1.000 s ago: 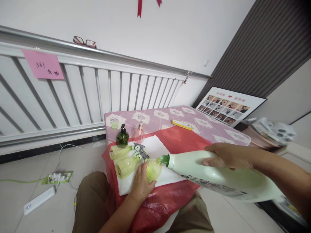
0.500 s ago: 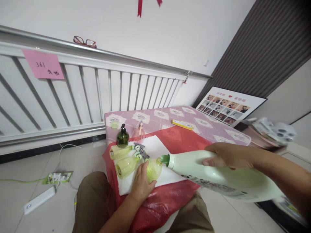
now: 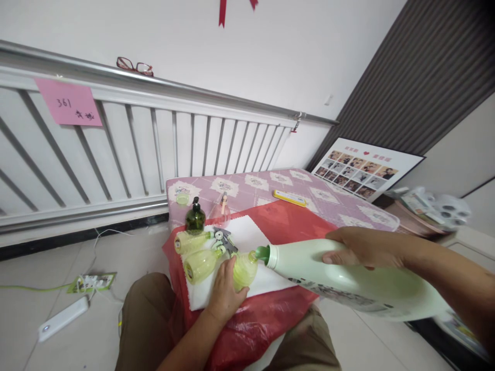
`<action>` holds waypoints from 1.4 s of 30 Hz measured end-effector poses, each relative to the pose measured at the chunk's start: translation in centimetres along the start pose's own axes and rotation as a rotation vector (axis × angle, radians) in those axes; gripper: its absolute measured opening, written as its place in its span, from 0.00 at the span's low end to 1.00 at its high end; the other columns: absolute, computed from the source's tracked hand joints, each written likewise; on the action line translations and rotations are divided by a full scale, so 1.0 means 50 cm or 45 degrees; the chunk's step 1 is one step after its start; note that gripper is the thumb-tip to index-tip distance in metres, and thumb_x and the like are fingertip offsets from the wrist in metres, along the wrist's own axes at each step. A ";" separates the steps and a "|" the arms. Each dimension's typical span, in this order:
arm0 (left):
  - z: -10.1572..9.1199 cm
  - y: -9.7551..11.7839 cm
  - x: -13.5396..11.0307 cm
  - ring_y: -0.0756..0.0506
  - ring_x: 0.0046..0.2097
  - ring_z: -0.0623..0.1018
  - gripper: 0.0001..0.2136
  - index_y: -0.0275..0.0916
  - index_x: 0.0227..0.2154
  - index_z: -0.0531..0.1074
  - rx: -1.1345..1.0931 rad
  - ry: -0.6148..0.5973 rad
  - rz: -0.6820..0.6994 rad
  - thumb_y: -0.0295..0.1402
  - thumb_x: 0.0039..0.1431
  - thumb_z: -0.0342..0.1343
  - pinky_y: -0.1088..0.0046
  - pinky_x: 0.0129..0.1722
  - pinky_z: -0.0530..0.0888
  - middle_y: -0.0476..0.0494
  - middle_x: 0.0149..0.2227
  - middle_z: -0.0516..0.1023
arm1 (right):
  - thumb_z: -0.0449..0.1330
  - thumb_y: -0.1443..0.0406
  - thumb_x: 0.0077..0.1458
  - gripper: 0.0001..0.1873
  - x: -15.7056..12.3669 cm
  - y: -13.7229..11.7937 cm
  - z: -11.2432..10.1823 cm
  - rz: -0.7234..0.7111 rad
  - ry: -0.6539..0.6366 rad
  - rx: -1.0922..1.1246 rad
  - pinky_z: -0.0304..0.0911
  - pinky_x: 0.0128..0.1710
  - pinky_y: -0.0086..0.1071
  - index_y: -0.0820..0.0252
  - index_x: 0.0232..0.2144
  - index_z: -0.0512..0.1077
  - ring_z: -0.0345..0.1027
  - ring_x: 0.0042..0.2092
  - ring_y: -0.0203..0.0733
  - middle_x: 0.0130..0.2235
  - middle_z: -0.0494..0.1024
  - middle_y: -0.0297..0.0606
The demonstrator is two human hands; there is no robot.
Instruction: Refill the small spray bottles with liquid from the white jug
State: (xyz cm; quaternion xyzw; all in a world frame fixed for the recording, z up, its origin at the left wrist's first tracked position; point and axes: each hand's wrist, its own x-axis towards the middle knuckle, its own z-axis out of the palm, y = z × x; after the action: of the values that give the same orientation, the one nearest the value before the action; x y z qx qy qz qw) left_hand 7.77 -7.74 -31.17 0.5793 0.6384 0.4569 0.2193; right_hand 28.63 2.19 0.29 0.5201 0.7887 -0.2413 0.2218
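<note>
Clock read from the small bottle; 12 is away from the wearer.

Left hand (image 3: 223, 291) curled round a small translucent yellow-green plastic bottle (image 3: 244, 273) over the white cloth sheet (image 3: 242, 229). At 3, right hand (image 3: 356, 247) grasps a big pale-green plastic jug (image 3: 348, 283), tipped on its side, green spout (image 3: 263, 253) at the bottle's mouth; contact and flow can't be told.

Step, as judged: filling the small bottle. Next move seems to call for a steady low tilt, mouth and spout kept aligned, then levelling the jug before it overfills.

Two similar yellow-green bottles lie at 9 (image 3: 201, 266) and 10 (image 3: 190, 242). Past them, toward 11: dark-green pump bottle (image 3: 195, 219), clear pink bottle (image 3: 221, 214), both upright.

Glossy red plastic sheet (image 3: 294, 219) beneath the white cloth; counter (image 3: 247, 188) under purple patterned cover. Yellow-and-white box (image 3: 290, 198) at 1.

Beyond: white slatted radiator (image 3: 183, 139), 10 to 12; photo board (image 3: 358, 167), 1 to 2.
</note>
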 end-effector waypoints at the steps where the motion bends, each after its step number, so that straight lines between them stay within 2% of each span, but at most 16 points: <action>1: 0.000 0.000 0.000 0.38 0.61 0.62 0.38 0.36 0.61 0.50 0.001 -0.002 -0.001 0.31 0.46 0.57 0.58 0.62 0.59 0.34 0.58 0.62 | 0.55 0.44 0.49 0.25 0.000 0.000 0.000 0.006 0.000 0.008 0.57 0.24 0.31 0.60 0.32 0.68 0.65 0.27 0.39 0.30 0.73 0.39; 24: 0.002 -0.002 -0.001 0.38 0.61 0.61 0.38 0.35 0.61 0.50 0.009 -0.001 -0.011 0.31 0.46 0.57 0.59 0.62 0.59 0.33 0.58 0.62 | 0.55 0.42 0.48 0.26 0.003 0.003 0.002 0.003 0.025 -0.002 0.57 0.23 0.31 0.60 0.32 0.68 0.66 0.27 0.40 0.29 0.73 0.38; 42: 0.001 -0.002 -0.002 0.38 0.62 0.61 0.37 0.36 0.61 0.50 -0.008 0.010 0.003 0.31 0.47 0.56 0.60 0.62 0.59 0.34 0.59 0.61 | 0.55 0.45 0.50 0.25 -0.004 -0.008 0.000 0.034 0.012 -0.051 0.59 0.25 0.32 0.61 0.33 0.67 0.67 0.29 0.41 0.33 0.72 0.40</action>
State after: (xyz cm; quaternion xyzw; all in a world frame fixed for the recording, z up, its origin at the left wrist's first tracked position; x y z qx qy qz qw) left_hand 7.80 -7.81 -31.29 0.5778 0.6371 0.4613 0.2179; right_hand 28.35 1.91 0.50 0.5271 0.7874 -0.2199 0.2318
